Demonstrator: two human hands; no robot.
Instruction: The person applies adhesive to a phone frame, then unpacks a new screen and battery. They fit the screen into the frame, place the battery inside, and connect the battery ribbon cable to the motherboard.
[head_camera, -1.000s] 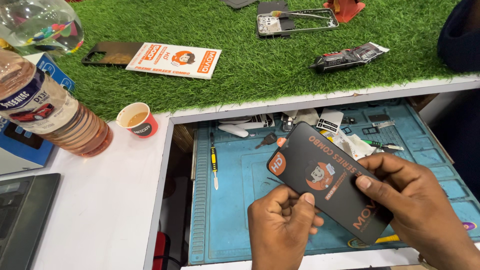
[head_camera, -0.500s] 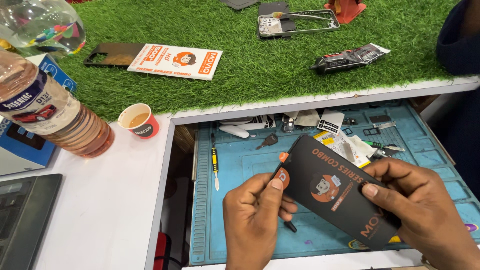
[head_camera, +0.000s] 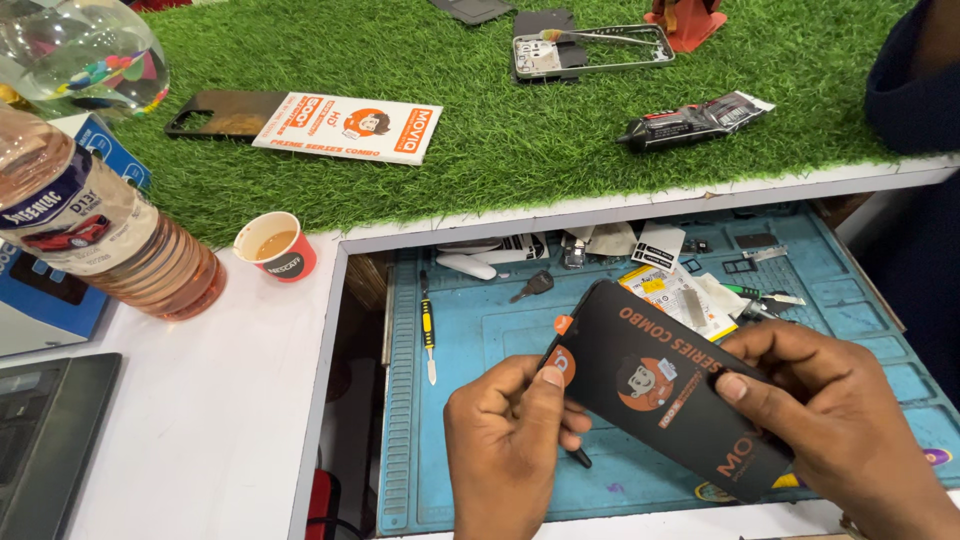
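Note:
A flat black package (head_camera: 668, 392) with orange print and a small cartoon figure hangs tilted over the blue work mat (head_camera: 480, 340). My right hand (head_camera: 830, 420) grips its lower right part, thumb on the face. My left hand (head_camera: 510, 440) pinches its upper left corner, thumb by an orange tab, and a thin dark tool sticks out below those fingers.
A yellow-handled spudger (head_camera: 427, 335), a key (head_camera: 530, 288) and loose parts lie on the mat. On the fake grass: a white box (head_camera: 350, 128), a phone frame (head_camera: 590, 50), a black tube (head_camera: 690, 120). A paper cup (head_camera: 277, 246) and bottle (head_camera: 100, 235) stand left.
My left hand shifted from beneath the package to its upper left corner. The package has turned slightly and moved toward the right.

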